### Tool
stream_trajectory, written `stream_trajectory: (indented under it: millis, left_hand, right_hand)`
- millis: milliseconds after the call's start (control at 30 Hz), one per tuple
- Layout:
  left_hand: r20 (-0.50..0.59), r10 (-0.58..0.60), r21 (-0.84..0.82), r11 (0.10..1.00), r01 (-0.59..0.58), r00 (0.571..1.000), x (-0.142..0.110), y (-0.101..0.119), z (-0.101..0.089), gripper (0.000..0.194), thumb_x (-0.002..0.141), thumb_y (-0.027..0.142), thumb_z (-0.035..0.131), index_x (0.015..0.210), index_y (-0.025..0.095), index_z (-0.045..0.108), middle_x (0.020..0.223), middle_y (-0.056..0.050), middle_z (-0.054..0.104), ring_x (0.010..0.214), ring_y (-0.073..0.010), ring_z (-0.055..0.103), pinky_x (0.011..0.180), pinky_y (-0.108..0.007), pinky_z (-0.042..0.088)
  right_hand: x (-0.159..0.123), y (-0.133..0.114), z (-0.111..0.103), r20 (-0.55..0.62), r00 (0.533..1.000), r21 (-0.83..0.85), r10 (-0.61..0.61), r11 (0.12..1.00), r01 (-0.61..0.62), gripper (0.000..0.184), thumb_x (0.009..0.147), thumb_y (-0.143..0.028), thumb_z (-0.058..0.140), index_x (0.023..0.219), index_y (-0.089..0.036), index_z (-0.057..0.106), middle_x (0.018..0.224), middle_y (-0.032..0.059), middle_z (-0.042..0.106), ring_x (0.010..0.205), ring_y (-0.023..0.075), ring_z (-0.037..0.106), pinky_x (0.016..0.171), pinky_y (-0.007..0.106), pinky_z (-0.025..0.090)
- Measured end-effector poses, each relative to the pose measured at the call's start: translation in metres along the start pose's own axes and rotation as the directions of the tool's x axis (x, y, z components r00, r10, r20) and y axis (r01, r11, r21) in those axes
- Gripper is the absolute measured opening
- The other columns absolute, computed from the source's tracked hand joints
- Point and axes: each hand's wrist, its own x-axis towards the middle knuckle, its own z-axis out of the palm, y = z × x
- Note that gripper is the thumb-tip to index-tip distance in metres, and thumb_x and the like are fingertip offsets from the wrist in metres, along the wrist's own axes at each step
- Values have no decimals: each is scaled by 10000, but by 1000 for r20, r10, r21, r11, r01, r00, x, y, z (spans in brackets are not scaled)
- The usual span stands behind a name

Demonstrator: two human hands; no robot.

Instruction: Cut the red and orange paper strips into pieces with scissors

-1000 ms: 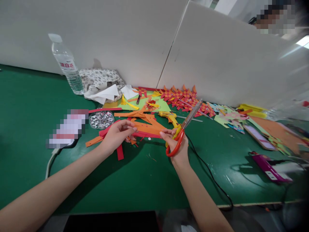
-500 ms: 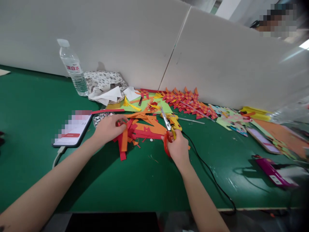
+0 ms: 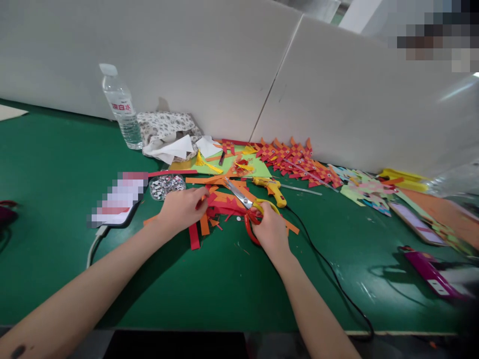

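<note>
My right hand (image 3: 272, 227) grips scissors (image 3: 245, 200) by their red and yellow handles. The blades point up and left, over orange paper. Closed near the blade tips, my left hand (image 3: 184, 208) pinches what looks like a red paper strip, mostly hidden by the fingers. Below it, a red strip (image 3: 194, 236) and an orange strip (image 3: 204, 225) stick out toward me from a heap of cut red and orange paper (image 3: 228, 204). Behind the left hand sits a clear box of googly eyes (image 3: 167, 186).
A yellow glue gun (image 3: 272, 188) lies behind the scissors, its black cord trailing right. Woven red-orange paper fish (image 3: 290, 154) line the wall. A water bottle (image 3: 123, 109), tissue pouch (image 3: 168, 127) and phone (image 3: 119, 199) stand left; a purple power strip (image 3: 430, 271) lies right.
My right hand has lowered and turned the scissors leftward, bringing the blades closer to my left hand. The left hand has moved slightly right, and the orange strip by it now hangs lower.
</note>
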Motion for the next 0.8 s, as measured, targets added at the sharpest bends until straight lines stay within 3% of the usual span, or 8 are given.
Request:
stream_trajectory:
  millis: [233, 433, 600, 733, 800]
  left_hand:
    - [8, 129, -53, 990, -129, 992, -6, 7, 7, 273, 831, 242, 381, 978, 224, 611, 752, -35, 704, 631, -198, 620, 441, -255, 237]
    - [70, 142, -161, 978, -129, 987, -9, 12, 8, 260, 813, 263, 429, 952, 239, 647, 688, -36, 698, 596, -201, 614, 461, -270, 290]
    - [112, 144, -341, 935, -98, 983, -12, 20, 5, 274, 829, 339, 451, 959, 233, 668, 808, -37, 719, 676, -208, 637, 534, -279, 389]
    - [93, 115, -465, 884, -59, 989, -14, 23, 3, 347, 840, 367, 466, 1149, 251, 575, 941, -27, 709, 785, -205, 645, 627, -290, 451]
    - [76, 79, -535, 844, -26, 994, -14, 23, 3, 437, 840, 376, 482, 1260, 257, 469, 1060, -35, 676, 826, -195, 639, 637, -287, 467]
  right_hand:
    - [-2, 0, 3, 3, 1000, 35, -15, 999, 15, 117, 724, -159, 510, 813, -230, 483, 643, 29, 599, 611, 231, 583, 500, 279, 328]
    - [-4, -1, -3, -161, 983, 268, 91, 962, -45, 82, 757, -263, 518, 739, -228, 446, 623, 8, 566, 573, 190, 552, 519, 283, 377]
    - [-4, -8, -7, -147, 964, 672, 222, 737, -67, 208, 705, -327, 619, 772, -213, 458, 704, -11, 583, 532, 118, 512, 558, 276, 444]
    - [-4, -11, -7, -103, 963, 833, 250, 551, -54, 328, 638, -311, 703, 759, -220, 411, 753, -40, 560, 423, 44, 387, 458, 227, 407]
    - [-5, -12, -8, -101, 962, 864, 253, 502, -41, 357, 621, -299, 724, 739, -223, 396, 750, -45, 551, 418, 39, 377, 426, 213, 383]
